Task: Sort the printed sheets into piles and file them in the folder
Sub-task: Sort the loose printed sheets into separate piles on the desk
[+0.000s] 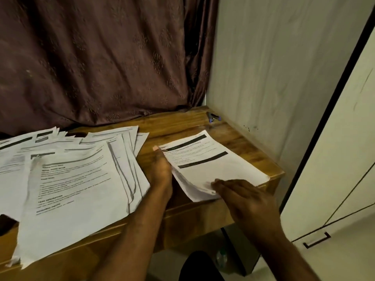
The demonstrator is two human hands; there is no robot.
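Head view: both hands work a small stack of white printed sheets (213, 165) lying on the brown wooden table (178, 126), to the right of the big fanned spread of white printed papers (67, 175). The left hand (160, 167) stands on edge against the stack's left side, fingers straight and together. The right hand (243, 195) rests relaxed fingertips on the stack's near corner, fingers loosely spread and holding nothing.

The step looks like squaring this pile. To do it well, I would keep the left hand as a fence and tap the near edge inward lightly, since the lower sheets splay out at the near-left corner and a hard push could buckle them.

The stack's long axis runs diagonally, from the near edge of the table toward the far right; its dark header bars lie at the far end. No folder is visible.
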